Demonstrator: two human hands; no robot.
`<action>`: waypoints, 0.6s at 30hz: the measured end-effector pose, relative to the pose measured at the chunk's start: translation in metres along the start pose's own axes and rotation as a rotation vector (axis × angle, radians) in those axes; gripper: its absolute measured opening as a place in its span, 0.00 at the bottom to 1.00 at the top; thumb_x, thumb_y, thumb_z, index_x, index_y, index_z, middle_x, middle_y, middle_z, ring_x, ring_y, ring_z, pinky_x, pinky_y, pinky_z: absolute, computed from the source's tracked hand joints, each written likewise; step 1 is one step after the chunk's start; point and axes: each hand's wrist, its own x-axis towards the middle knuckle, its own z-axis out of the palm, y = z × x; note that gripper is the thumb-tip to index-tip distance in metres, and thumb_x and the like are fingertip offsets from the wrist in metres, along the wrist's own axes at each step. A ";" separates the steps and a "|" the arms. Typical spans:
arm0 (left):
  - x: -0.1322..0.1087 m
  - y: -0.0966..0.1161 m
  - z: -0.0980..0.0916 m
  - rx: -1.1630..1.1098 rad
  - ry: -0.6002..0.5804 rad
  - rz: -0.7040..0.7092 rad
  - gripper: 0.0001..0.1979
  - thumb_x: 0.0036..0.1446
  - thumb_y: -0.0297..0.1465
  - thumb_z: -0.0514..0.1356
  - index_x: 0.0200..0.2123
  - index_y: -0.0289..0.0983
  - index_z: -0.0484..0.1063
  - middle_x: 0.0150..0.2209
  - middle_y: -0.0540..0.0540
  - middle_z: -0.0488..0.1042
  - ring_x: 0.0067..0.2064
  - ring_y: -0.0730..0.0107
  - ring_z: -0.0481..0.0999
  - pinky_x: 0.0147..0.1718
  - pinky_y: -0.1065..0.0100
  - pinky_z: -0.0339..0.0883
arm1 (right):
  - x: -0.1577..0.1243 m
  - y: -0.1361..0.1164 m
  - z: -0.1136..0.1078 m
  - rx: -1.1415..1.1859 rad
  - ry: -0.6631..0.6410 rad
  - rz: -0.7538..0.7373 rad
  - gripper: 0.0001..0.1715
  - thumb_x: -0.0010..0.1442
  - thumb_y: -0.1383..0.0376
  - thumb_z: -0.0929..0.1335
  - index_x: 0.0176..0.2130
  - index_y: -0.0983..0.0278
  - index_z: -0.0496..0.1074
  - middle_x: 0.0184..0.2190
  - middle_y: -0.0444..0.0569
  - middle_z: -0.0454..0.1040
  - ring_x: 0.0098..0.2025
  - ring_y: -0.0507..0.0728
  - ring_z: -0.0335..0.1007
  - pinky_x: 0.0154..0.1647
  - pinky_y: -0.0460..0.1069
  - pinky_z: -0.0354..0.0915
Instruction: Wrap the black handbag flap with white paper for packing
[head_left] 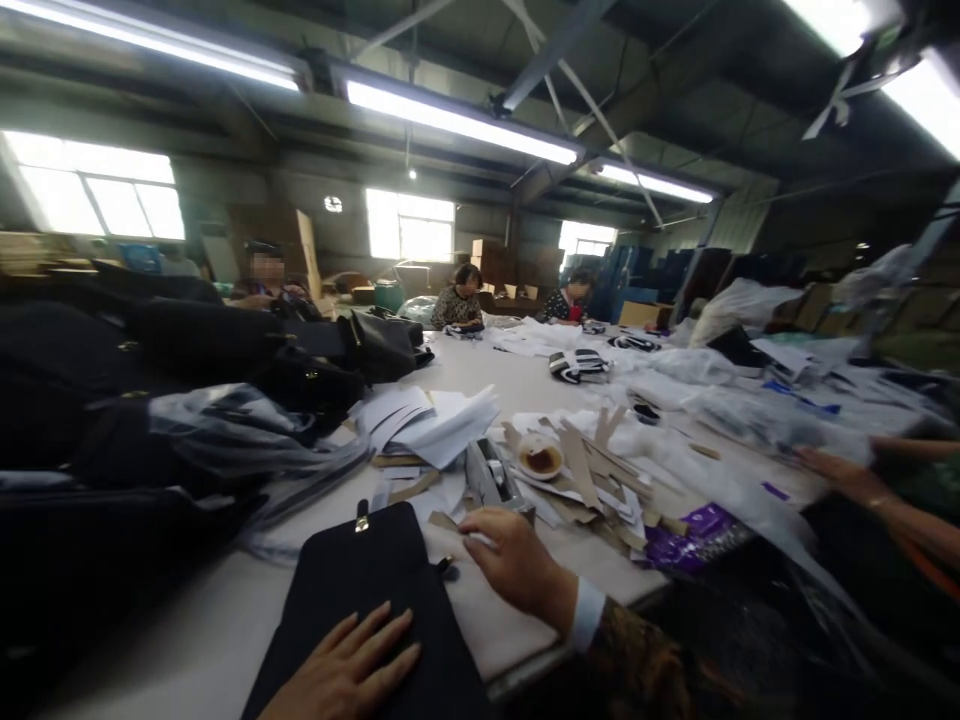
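A flat black bag [360,590] with a small gold clasp lies on the white table [202,630] in front of me. My left hand [352,670] rests flat on the bag's near part, fingers stretched out. My right hand [514,560] hovers palm down just right of the bag, fingers curled towards a small dark part at the bag's edge and a grey metal tool [491,475]. I cannot make out whether the right fingers hold anything.
Black bags [135,400] and plastic wrap pile up at the left. White paper sheets [427,415], cardboard strips [585,465], a small dish [540,458] and purple packets [690,535] crowd the middle. Another person's hand [847,475] reaches in from the right. Other people sit at the far end.
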 end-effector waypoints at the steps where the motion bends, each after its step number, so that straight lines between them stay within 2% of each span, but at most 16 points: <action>1: 0.000 -0.001 0.002 -0.030 -0.033 -0.008 0.34 0.66 0.52 0.56 0.71 0.54 0.52 0.70 0.43 0.55 0.68 0.42 0.60 0.62 0.46 0.66 | 0.016 0.001 -0.005 -0.085 -0.031 0.015 0.11 0.62 0.70 0.69 0.43 0.65 0.80 0.43 0.52 0.82 0.48 0.57 0.77 0.53 0.49 0.69; 3: 0.000 -0.004 0.009 -0.080 -0.084 -0.029 0.33 0.67 0.51 0.54 0.71 0.54 0.52 0.70 0.42 0.55 0.69 0.39 0.59 0.62 0.41 0.64 | 0.049 0.006 -0.011 -0.219 -0.091 0.039 0.12 0.62 0.70 0.69 0.44 0.65 0.80 0.44 0.52 0.82 0.48 0.57 0.77 0.54 0.48 0.68; 5: -0.002 -0.007 0.017 -0.118 -0.084 -0.055 0.30 0.70 0.47 0.52 0.71 0.55 0.51 0.71 0.42 0.54 0.69 0.38 0.57 0.62 0.38 0.61 | 0.080 0.013 -0.008 -0.287 -0.139 0.056 0.12 0.63 0.70 0.68 0.44 0.65 0.81 0.44 0.53 0.82 0.48 0.58 0.78 0.53 0.49 0.68; 8: -0.005 -0.012 0.030 -0.156 -0.004 -0.037 0.28 0.70 0.44 0.53 0.71 0.55 0.53 0.71 0.42 0.56 0.69 0.39 0.59 0.63 0.40 0.62 | 0.116 0.027 0.008 -0.379 -0.203 0.079 0.12 0.64 0.70 0.68 0.43 0.66 0.82 0.43 0.55 0.83 0.49 0.60 0.78 0.54 0.50 0.67; 12: -0.005 -0.016 0.043 -0.102 0.073 -0.021 0.26 0.71 0.42 0.53 0.70 0.56 0.55 0.69 0.43 0.60 0.68 0.42 0.63 0.62 0.44 0.65 | 0.150 0.046 0.032 -0.534 -0.254 0.119 0.12 0.65 0.71 0.66 0.43 0.68 0.81 0.45 0.58 0.81 0.49 0.60 0.76 0.55 0.52 0.66; 15: -0.003 -0.016 0.042 -0.062 0.147 -0.004 0.25 0.71 0.38 0.54 0.68 0.57 0.58 0.67 0.44 0.65 0.65 0.45 0.68 0.60 0.50 0.68 | 0.172 0.058 0.044 -0.633 -0.270 0.126 0.12 0.67 0.69 0.66 0.44 0.69 0.79 0.45 0.56 0.79 0.49 0.60 0.75 0.54 0.56 0.66; 18: -0.004 -0.014 0.031 -0.046 0.191 -0.008 0.24 0.70 0.39 0.55 0.67 0.56 0.59 0.66 0.46 0.67 0.64 0.48 0.70 0.59 0.53 0.69 | 0.191 0.063 0.055 -0.702 -0.276 0.086 0.12 0.66 0.67 0.67 0.45 0.68 0.78 0.46 0.56 0.77 0.51 0.61 0.72 0.54 0.55 0.64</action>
